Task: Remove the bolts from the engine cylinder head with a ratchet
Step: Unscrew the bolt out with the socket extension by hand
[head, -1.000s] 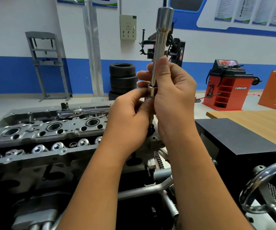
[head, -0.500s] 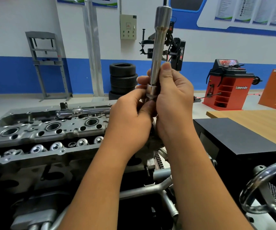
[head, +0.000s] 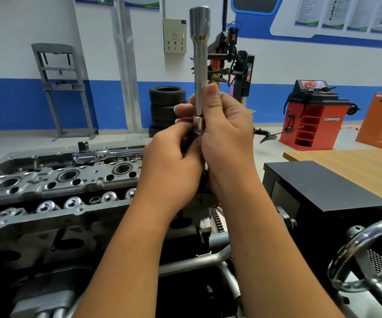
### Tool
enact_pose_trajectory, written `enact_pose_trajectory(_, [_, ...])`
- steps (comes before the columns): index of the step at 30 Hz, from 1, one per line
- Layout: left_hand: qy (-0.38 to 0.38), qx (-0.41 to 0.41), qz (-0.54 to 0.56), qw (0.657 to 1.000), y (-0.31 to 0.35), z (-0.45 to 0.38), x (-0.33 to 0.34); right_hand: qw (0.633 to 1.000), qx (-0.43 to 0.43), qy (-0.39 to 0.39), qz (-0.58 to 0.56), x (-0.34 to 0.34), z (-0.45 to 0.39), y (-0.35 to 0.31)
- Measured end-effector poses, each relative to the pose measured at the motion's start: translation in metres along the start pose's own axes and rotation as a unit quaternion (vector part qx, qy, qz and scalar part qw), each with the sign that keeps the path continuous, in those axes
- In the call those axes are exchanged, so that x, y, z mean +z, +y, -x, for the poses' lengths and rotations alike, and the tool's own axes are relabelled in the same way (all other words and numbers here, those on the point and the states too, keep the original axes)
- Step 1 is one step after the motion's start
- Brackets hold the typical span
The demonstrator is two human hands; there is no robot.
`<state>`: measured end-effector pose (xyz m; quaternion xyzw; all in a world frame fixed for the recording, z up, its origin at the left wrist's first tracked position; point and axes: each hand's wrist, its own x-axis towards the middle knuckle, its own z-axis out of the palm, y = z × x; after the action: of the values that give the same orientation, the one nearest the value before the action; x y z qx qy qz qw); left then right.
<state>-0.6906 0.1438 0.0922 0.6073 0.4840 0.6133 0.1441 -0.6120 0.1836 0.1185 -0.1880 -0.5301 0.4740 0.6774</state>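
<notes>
A long chrome extension bar (head: 200,65) stands upright in front of me, its wide end at the top. My right hand (head: 225,131) grips its lower shaft. My left hand (head: 171,161) pinches a small socket (head: 198,126) at the bar's bottom end; what lies below the socket is hidden by my fingers. The grey engine cylinder head (head: 54,180) lies at the left, with round bores and valve springs showing. The chrome ratchet (head: 107,154) rests flat on the head's far edge, untouched.
A black box (head: 318,191) sits on a wooden table (head: 357,164) at the right. A chrome handwheel (head: 368,255) is at the lower right. Stacked tyres (head: 167,106), a tyre changer and a red wheel balancer (head: 311,115) stand on the floor behind.
Both hands and the extension bar have stayed almost in place. My right thumb has slid slightly on the shaft and my left fingers have shifted around the socket.
</notes>
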Motion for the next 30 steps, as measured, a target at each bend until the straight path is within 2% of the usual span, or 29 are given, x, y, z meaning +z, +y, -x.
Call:
enact_pose_trajectory(4, [0.058, 0.013, -0.034, 0.998, -0.0024, 0.0003, 0.0029, 1.000, -0.004, -0.010, -0.008, 0.0014, 0.0031, 0.0023])
enact_pose_trajectory(11, [-0.037, 0.002, -0.019, 0.999, -0.0002, -0.0001, -0.0007, 0.998, -0.044, 0.011, 0.042, -0.0007, -0.0009, 0.0047])
enact_pose_trajectory(18, [0.041, 0.015, -0.058, 0.997, -0.0020, -0.0001, 0.0021, 0.999, -0.020, -0.017, 0.027, 0.0001, 0.0013, 0.0039])
enact_pose_trajectory(21, [0.028, 0.020, -0.081, 0.996, 0.0001, 0.0005, 0.0025, 0.999, -0.038, 0.001, 0.029, -0.0011, 0.0012, 0.0042])
enact_pose_trajectory(25, [-0.037, 0.016, -0.065, 0.997, 0.0035, 0.0012, -0.0013, 0.998, -0.049, 0.007, 0.043, -0.0005, 0.0005, 0.0045])
enact_pose_trajectory(30, [0.014, 0.016, -0.048, 0.999, 0.0028, 0.0024, -0.0005, 0.999, -0.031, -0.003, 0.026, 0.0009, 0.0010, 0.0012])
